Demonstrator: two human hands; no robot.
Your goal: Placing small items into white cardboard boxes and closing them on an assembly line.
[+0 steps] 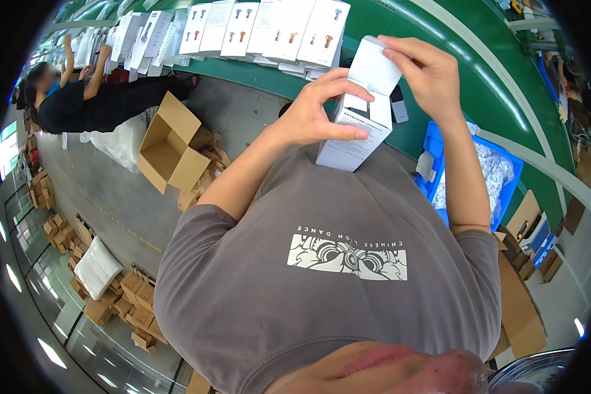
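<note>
A small white carton (353,148) with fine dark print is held close in front of my chest, its top open. My left hand (315,110) is closed round it, with the thumb along the near side and the fingers over the upper edge. The white lid flap (376,65) stands up from the far edge. The fingers and thumb of my right hand (430,75) pinch the upper corner of this flap. Something dark shows at the carton's opening, too little of it to name.
White printed boxes (262,33) stand in a row along the green bench (243,73). A grey rectangular object (398,110) lies beyond the carton. A blue bin (429,141) holds clear plastic packets. An open cardboard box (164,141) sits at left, near another person (65,108).
</note>
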